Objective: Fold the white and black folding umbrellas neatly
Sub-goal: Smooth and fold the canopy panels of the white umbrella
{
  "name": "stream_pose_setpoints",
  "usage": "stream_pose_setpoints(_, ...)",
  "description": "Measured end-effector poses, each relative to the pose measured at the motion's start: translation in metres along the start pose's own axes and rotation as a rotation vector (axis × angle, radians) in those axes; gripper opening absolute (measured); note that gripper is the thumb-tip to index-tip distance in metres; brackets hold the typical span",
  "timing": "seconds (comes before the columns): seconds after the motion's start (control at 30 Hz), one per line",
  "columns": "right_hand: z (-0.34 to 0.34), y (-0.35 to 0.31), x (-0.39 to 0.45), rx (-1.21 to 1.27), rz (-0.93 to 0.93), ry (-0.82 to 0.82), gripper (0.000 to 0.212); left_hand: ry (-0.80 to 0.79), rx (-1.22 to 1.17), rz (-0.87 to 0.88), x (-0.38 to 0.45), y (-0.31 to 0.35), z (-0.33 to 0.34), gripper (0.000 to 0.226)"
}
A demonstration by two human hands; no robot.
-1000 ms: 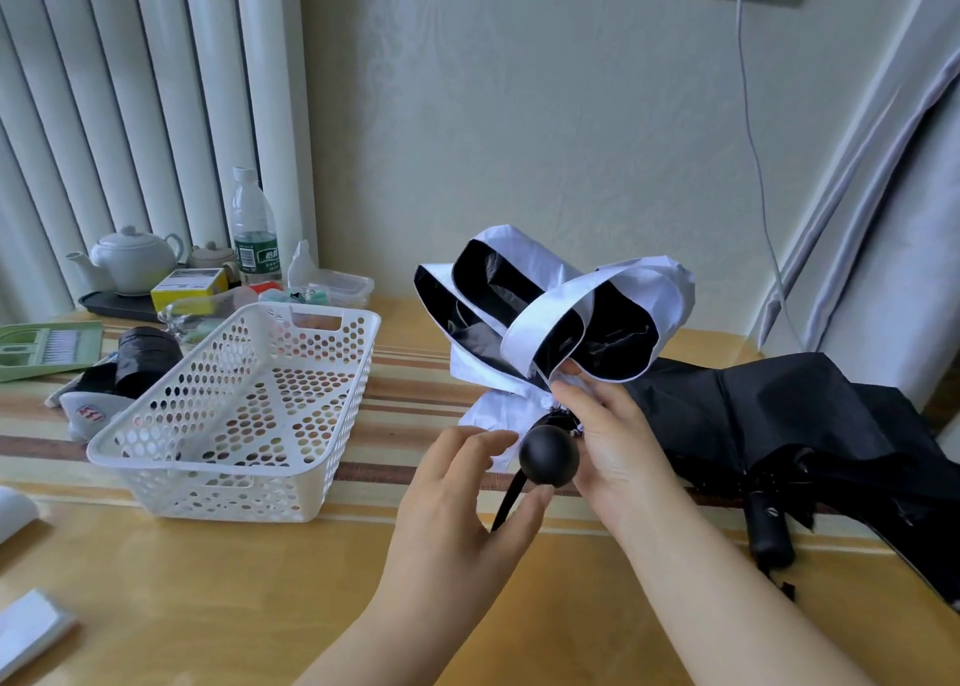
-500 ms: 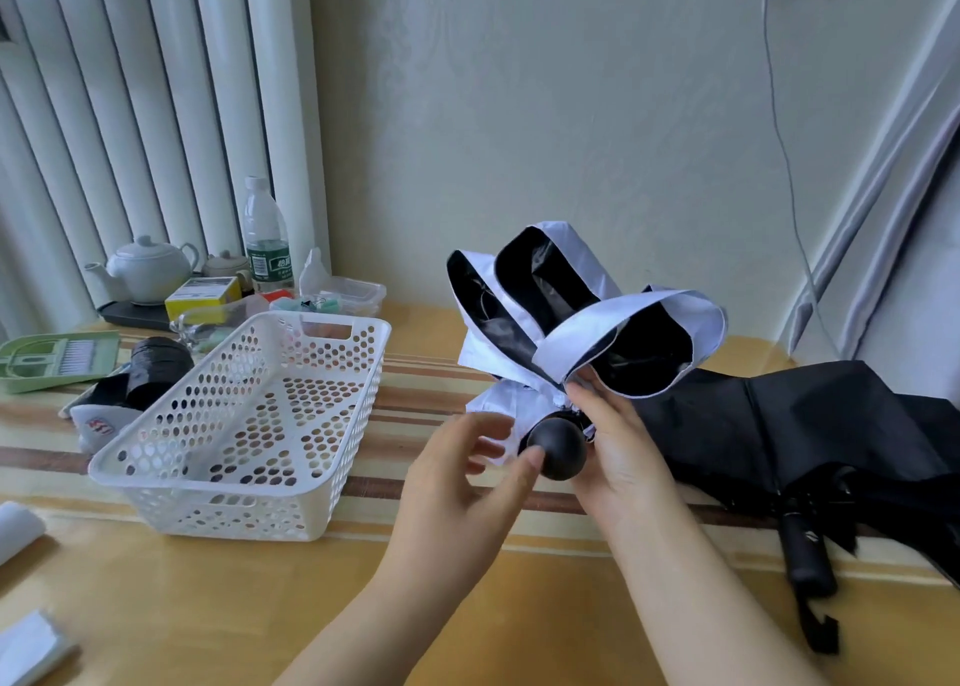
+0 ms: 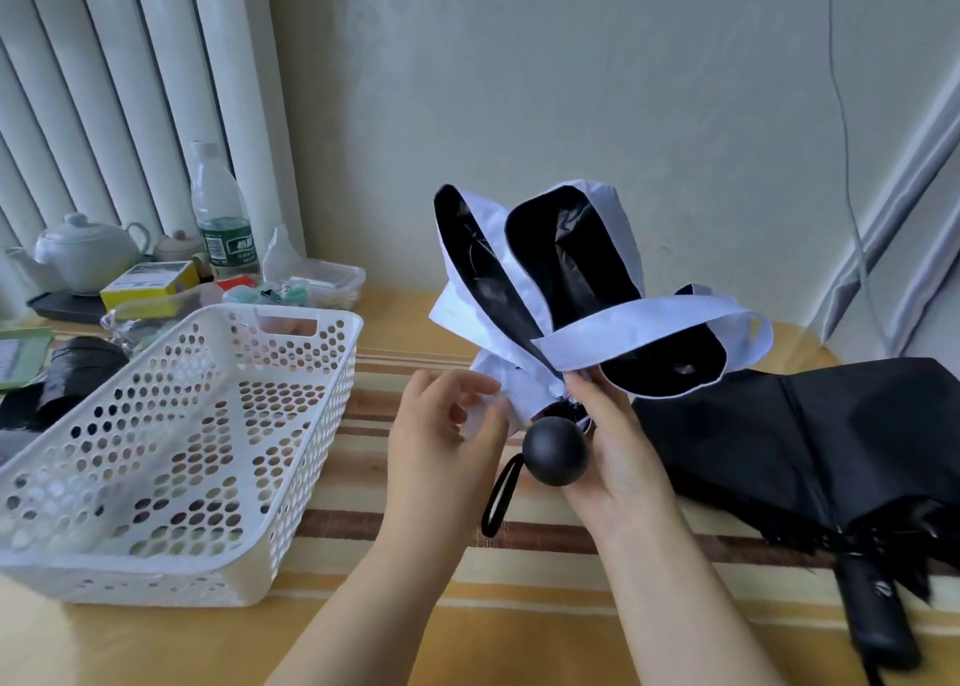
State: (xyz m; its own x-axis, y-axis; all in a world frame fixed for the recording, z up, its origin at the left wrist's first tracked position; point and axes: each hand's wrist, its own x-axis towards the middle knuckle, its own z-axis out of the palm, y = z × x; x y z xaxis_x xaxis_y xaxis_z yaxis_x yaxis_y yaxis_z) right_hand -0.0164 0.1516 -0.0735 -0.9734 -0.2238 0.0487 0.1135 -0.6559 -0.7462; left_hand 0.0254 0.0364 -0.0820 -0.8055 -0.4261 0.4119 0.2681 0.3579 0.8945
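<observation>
Head view, single frame. White umbrella (image 3: 545, 290), white outside with black lining, is held up above the tabletop (image 3: 519, 633) at centre, canopy panels flaring upward and rightward in loose loops, not yet gathered. Its round black handle (image 3: 555, 451) points toward the camera; a black wrist strap (image 3: 498, 503) hangs from it down and to the left. Right hand (image 3: 618, 456) is closed around the umbrella just behind the handle, fingers (image 3: 584, 391) pinching the base of the white canopy where the panels meet. Left hand (image 3: 441, 436) sits just left of the handle, fingers partly curled and touching a fold of white fabric at the canopy's lower edge; cannot tell whether it actually grips the cloth or only rests against it. Black umbrella (image 3: 831, 441) lies on the tabletop to the right, canopy collapsed but loose and spread, its black handle (image 3: 878, 618) toward the near right edge; it is just behind and beside the right hand, contact not resolvable. White perforated basket (image 3: 182, 451) stands on the tabletop to the left, well apart from both hands. Behind the basket, near the vertical blinds (image 3: 130, 87): a white teapot (image 3: 85, 251) on a dark tray, a clear water bottle (image 3: 221, 212) with a green label, a yellow box (image 3: 150, 285). A thin cable (image 3: 847, 139) runs down the wall at right.
</observation>
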Motion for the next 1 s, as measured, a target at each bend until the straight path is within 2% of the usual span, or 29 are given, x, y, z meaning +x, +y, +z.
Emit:
stream_pose_setpoints(0.13,-0.002,-0.003,0.008,-0.085,0.001,0.075,0.036,-0.086,-0.106,0.019,0.006,0.014,0.002,0.019)
stream_pose_setpoints(0.2,-0.006,-0.006,0.011,-0.108,-0.014,0.074,0.03,-0.138,-0.131,0.045,0.004,0.021,0.002,0.018)
stream_pose_setpoints(0.27,-0.007,-0.011,0.011,-0.128,-0.043,0.091,0.025,-0.187,-0.093,0.074,0.002,0.024,0.002,0.018)
stream_pose_setpoints(0.37,-0.007,-0.014,0.013,-0.087,-0.036,0.114,0.035,-0.198,0.073,0.134,0.007,0.014,0.002,0.017)
stream_pose_setpoints(0.43,-0.007,-0.018,0.012,-0.028,-0.004,0.133,0.038,-0.254,0.129,0.199,0.012,0.003,-0.001,0.027)
stream_pose_setpoints(0.53,-0.009,-0.022,0.012,0.072,0.068,0.09,0.023,-0.408,0.183,0.289,0.015,-0.008,-0.003,0.053)
stream_pose_setpoints(0.6,-0.003,-0.022,0.008,0.137,0.104,0.03,0.029,-0.334,0.284,0.372,0.018,-0.014,0.002,0.053)
stream_pose_setpoints(0.67,0.004,-0.022,0.004,0.171,0.169,-0.012,0.025,-0.17,0.308,0.403,0.022,-0.016,0.002,0.034)
stream_pose_setpoints(0.73,0.011,-0.02,0.0,0.158,0.194,-0.027,0.035,-0.085,0.214,0.316,0.027,-0.015,-0.004,0.018)
stream_pose_setpoints(0.77,0.013,-0.018,-0.001,0.147,0.195,-0.001,0.032,-0.087,0.153,0.246,0.029,-0.015,-0.007,0.018)
stream_pose_setpoints(0.9,0.015,-0.013,0.001,0.262,0.28,0.128,0.011,-0.136,-0.062,0.047,0.032,-0.009,-0.013,0.02)
stream_pose_setpoints(1.0,0.014,-0.017,0.002,0.321,0.338,0.155,0.016,-0.022,-0.224,-0.094,0.04,-0.012,-0.023,0.027)
